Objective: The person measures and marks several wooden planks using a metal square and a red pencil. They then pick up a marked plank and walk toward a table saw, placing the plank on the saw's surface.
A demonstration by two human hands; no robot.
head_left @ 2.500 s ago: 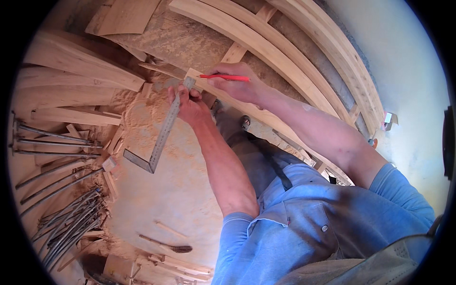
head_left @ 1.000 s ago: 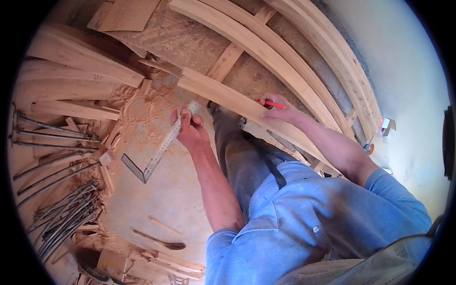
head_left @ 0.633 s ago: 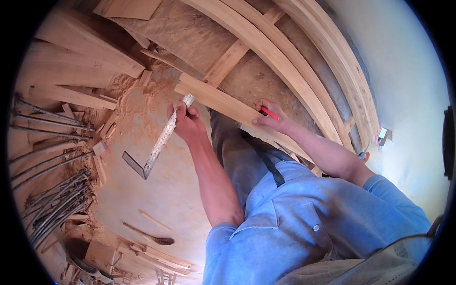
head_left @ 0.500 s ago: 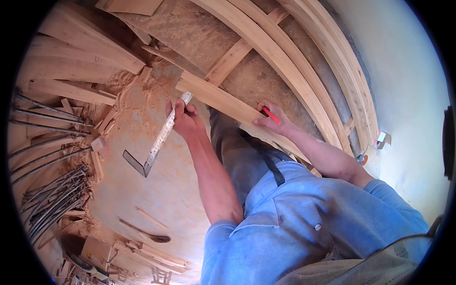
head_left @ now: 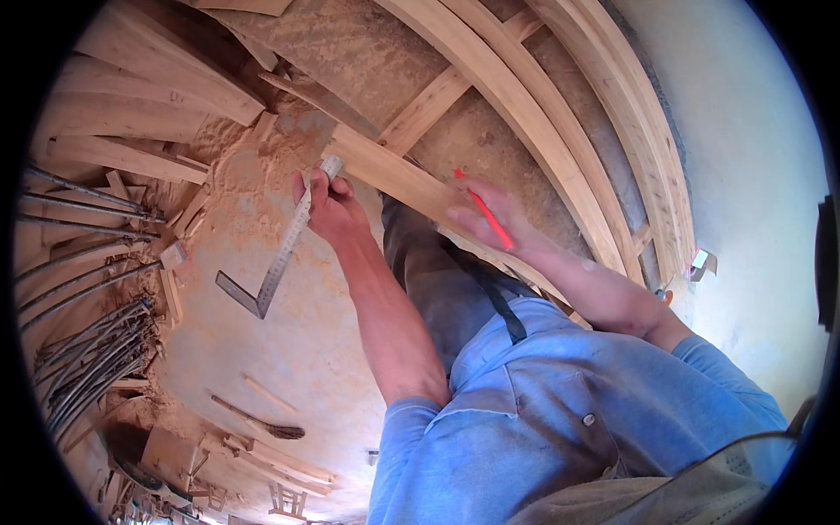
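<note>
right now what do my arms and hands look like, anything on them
Both arms come out of short, light-blue sleeves, left and right, and the forearms are bare. The left hand and right hand wear no gloves, and no watch or bracelet shows. The right hand is blurred, so a ring there can't be ruled out.

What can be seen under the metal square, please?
Beneath the metal square, held in the left hand, pale floor shows beside both blades. What its metal and the hand cover cannot be seen.
</note>
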